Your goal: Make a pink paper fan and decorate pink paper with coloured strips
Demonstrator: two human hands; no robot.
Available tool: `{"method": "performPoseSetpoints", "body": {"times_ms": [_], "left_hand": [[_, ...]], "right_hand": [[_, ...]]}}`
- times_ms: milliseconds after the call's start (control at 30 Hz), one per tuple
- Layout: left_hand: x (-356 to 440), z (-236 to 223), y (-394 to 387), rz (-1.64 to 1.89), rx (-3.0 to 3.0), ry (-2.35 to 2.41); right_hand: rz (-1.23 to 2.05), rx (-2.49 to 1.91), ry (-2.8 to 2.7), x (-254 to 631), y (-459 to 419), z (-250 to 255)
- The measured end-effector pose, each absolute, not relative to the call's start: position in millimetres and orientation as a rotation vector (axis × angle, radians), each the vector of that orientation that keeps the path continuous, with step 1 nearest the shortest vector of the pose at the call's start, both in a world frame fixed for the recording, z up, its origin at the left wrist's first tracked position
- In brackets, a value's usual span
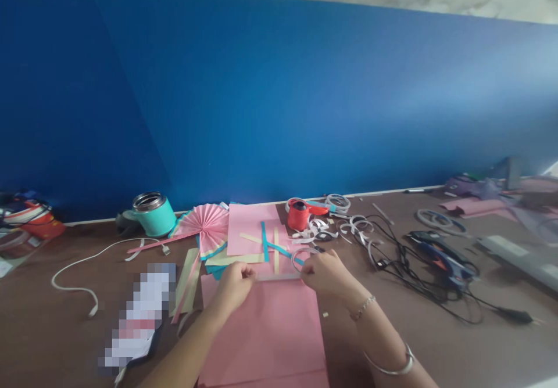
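A pale, narrow strip of tape (279, 277) is stretched level between my two hands, along the far edge of a pink paper sheet (265, 324). My left hand (238, 283) pinches the strip's left end. Its right end is at the closed fingers of my right hand (325, 269). A thin pale ring, which looks like a tape roll (300, 254), shows beside the right fingers; whether they grip it I cannot tell. Beyond the hands, blue and cream paper strips (265, 241) lie across another pink sheet (248, 214). A pleated pink paper fan (203, 225) with blue edging rests to their left.
A turquoise flask (157, 215) and a pixelated phone-shaped object (139, 318) are at left, with a white cable (72, 288). Behind my right hand lie a red object (298, 216) and curled scraps (318, 228). Black cords (405, 266) and a glue gun (444, 260) are at right.
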State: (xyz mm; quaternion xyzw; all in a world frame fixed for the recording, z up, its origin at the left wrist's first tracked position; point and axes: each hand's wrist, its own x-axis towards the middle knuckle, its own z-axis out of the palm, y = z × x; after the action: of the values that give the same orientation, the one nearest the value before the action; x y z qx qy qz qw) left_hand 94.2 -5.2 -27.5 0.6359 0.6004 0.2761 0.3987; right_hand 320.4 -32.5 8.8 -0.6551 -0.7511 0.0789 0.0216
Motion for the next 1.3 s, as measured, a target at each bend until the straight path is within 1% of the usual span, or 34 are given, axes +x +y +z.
{"method": "performPoseSetpoints", "body": {"times_ms": [300, 433, 533, 667, 733, 900, 1000, 1067, 1233, 1300], "left_hand": [[96, -30, -6, 0.730, 1.655, 1.546], [95, -30, -9, 0.777, 1.668, 1.499], [94, -29, -11, 0.885, 1.700, 1.415], [94, -24, -15, 1.118, 1.804, 1.331], [94, -19, -18, 1.230, 1.882, 1.302], [100, -7, -29, 1.418, 2.097, 1.225], [101, -4, -32, 1.485, 2.194, 1.190], [99, -4, -31, 1.483, 2.213, 1.215], [90, -5, -25, 1.496, 2.190, 1.315], [88, -4, -23, 1.504, 2.184, 1.328]], "right_hand": [[0.237, -1.998, -2.287, 321, -33, 4], [0.146, -1.920, -2.194, 319, -32, 2], [0.115, -1.771, -2.118, 318, -31, 3], [0.115, -1.550, -1.947, 316, -30, 9], [0.202, -1.486, -1.825, 312, -31, 12], [0.614, -1.497, -1.327, 300, -33, 13], [0.742, -1.435, -1.142, 294, -33, 10], [0.694, -1.438, -1.203, 294, -32, 9], [0.220, -1.476, -1.578, 298, -33, 8], [0.138, -1.467, -1.635, 299, -34, 7]]}}
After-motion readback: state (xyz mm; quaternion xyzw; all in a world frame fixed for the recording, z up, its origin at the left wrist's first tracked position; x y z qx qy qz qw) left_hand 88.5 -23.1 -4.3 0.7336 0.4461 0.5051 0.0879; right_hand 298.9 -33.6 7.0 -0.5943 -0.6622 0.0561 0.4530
